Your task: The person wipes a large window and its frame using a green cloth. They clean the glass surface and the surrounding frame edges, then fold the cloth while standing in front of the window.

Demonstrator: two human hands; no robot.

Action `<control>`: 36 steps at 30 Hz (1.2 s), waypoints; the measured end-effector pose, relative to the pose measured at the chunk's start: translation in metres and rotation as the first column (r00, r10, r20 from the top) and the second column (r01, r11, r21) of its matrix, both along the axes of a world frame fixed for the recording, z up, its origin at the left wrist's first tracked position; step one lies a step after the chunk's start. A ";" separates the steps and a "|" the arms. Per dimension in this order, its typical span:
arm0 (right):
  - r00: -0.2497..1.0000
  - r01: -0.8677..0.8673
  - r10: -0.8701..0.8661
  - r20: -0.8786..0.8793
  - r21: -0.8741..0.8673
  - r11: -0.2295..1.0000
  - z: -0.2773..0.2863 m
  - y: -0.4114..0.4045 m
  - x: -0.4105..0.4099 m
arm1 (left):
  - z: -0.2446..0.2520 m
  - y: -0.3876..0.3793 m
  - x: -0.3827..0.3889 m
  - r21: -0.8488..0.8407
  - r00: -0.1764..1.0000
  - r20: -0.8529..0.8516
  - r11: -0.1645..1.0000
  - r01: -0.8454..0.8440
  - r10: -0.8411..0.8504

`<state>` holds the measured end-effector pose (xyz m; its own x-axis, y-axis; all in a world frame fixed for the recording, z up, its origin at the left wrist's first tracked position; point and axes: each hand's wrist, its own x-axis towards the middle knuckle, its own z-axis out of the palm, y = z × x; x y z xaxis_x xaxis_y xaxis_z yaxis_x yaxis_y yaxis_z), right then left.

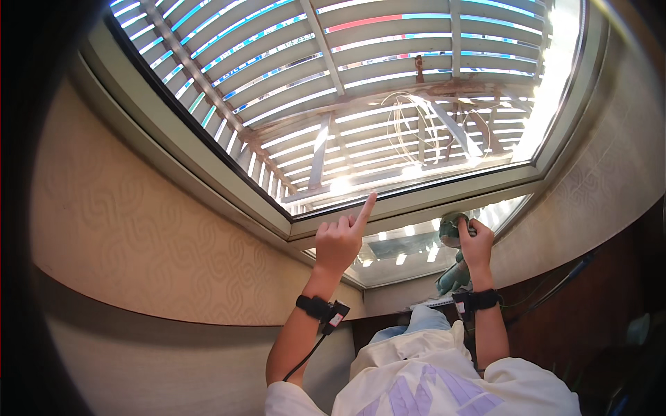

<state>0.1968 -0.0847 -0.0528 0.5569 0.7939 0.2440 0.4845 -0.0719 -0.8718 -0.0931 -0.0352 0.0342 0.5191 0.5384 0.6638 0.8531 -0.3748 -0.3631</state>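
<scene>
My left hand (341, 239) points upward with its index finger, whose tip rests at the lower edge of the window glass, by the pale window frame (416, 200). Its other fingers are curled, and nothing shows in them. Lower right of the glass, my right hand (476, 239) pinches a bunched dark green cloth (451, 230) just below the frame's bottom rail. More green material (453, 278) hangs or lies beneath it; whether it is the same piece I cannot tell. Both wrists wear black straps with small devices.
Behind the glass is a slatted metal shutter (281, 67) with rusty bars and a loop of pale wire (411, 125). A lower glass pane (406, 244) lies under the rail. Patterned wallpaper (156, 229) covers the left wall. A thin dark rod (562, 281) leans at the right.
</scene>
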 end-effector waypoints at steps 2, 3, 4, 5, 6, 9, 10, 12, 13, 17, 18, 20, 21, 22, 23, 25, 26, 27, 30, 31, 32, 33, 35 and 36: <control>1.000 0.004 -0.004 0.001 0.009 1.000 -0.002 0.002 0.006 | -0.001 0.000 0.000 0.048 0.998 0.031 0.997 0.060 -0.061; 1.000 0.010 -0.010 0.006 0.022 1.000 -0.003 0.002 0.010 | -0.001 0.000 0.000 -0.012 0.999 0.038 1.000 0.009 -0.009; 0.999 0.024 -0.025 0.020 0.037 0.999 -0.005 0.003 0.014 | -0.002 0.000 -0.001 -0.012 0.998 0.070 1.000 0.003 -0.003; 1.000 0.021 -0.022 0.011 0.062 0.998 -0.007 0.004 0.018 | -0.003 0.000 -0.003 -0.043 0.995 0.090 0.998 -0.042 0.046; 1.000 0.028 -0.029 0.010 0.089 0.996 -0.009 0.005 0.022 | -0.005 0.000 -0.003 -0.018 0.997 0.070 1.000 -0.008 0.009; 0.998 0.030 -0.036 0.049 0.118 0.993 -0.015 0.006 0.032 | -0.011 -0.002 -0.003 -0.049 1.000 0.020 0.999 0.018 -0.017; 0.995 0.028 -0.043 0.091 0.160 0.987 -0.016 0.005 0.035 | -0.013 -0.004 -0.002 -0.064 0.998 0.039 0.997 0.054 -0.051; 0.999 0.035 -0.038 0.034 0.091 0.995 -0.017 0.004 0.043 | -0.018 -0.007 0.003 -0.093 0.991 0.093 0.990 0.110 -0.101; 0.999 0.031 -0.033 0.029 0.077 0.997 -0.017 0.003 0.046 | -0.020 -0.009 0.006 -0.148 0.991 0.122 0.986 0.076 -0.059; 0.997 0.069 -0.071 0.030 0.067 0.995 -0.013 -0.003 0.059 | -0.025 -0.013 0.024 -0.172 0.983 0.184 0.984 0.033 0.000; 0.995 0.077 -0.078 0.054 0.035 0.996 -0.013 -0.004 0.061 | -0.025 -0.013 0.030 -0.167 0.987 0.163 0.986 0.023 0.004; 0.997 0.059 -0.062 0.051 0.052 0.997 -0.011 -0.007 0.061 | -0.026 -0.013 0.038 -0.160 0.984 0.175 0.985 0.060 -0.031; 0.999 0.037 -0.038 0.037 0.024 0.999 -0.009 -0.008 0.061 | -0.027 -0.013 0.040 -0.160 0.978 0.205 0.985 0.069 -0.035; 1.000 0.018 -0.018 0.025 0.010 1.000 -0.007 -0.010 0.059 | -0.027 -0.013 0.041 -0.177 0.976 0.215 0.982 0.071 -0.032; 1.000 0.000 0.000 0.009 0.005 1.000 -0.004 -0.012 0.056 | -0.027 -0.014 0.041 -0.185 0.975 0.221 0.980 0.073 -0.031; 0.998 -0.047 0.047 0.034 -0.007 0.999 0.006 -0.016 0.050 | -0.026 -0.015 0.035 -0.169 0.964 0.266 0.982 0.080 -0.033; 0.997 -0.069 0.069 0.027 -0.003 0.998 0.012 -0.017 0.045 | -0.026 -0.016 0.030 -0.156 0.950 0.310 0.984 0.081 -0.029; 0.996 -0.087 0.087 0.035 0.005 0.996 0.021 -0.018 0.037 | -0.025 -0.017 0.024 -0.183 0.941 0.338 0.980 0.079 -0.013; 0.977 -0.186 0.178 0.117 0.058 0.981 0.046 -0.016 0.006 | -0.031 -0.028 0.005 -0.126 0.891 0.446 0.991 -0.034 0.087; 0.969 -0.214 0.197 0.152 0.102 0.972 0.054 -0.014 -0.008 | -0.035 -0.033 0.001 -0.155 0.871 0.476 0.987 -0.050 0.119; 0.955 -0.275 0.249 0.164 0.162 0.948 0.062 -0.010 -0.023 | -0.040 -0.039 -0.002 -0.175 0.846 0.508 0.981 -0.085 0.164; 0.942 -0.325 0.297 0.158 0.199 0.925 0.068 -0.004 -0.040 | -0.046 -0.045 -0.006 -0.217 0.816 0.530 0.967 -0.130 0.229; 0.897 -0.397 0.316 0.309 0.248 0.883 0.078 0.004 -0.071 | -0.060 -0.059 -0.009 -0.261 0.785 0.551 0.952 -0.160 0.283; 0.896 -0.418 0.356 0.266 0.229 0.879 0.081 0.010 -0.088 | -0.066 -0.066 -0.011 -0.267 0.785 0.553 0.952 -0.150 0.279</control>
<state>0.1083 -0.0751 0.0282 0.1302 0.8194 0.5582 0.5966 0.3849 -0.7042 -0.1038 -0.1011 -0.0314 -0.0722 0.7413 0.6673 0.9440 -0.1651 0.2856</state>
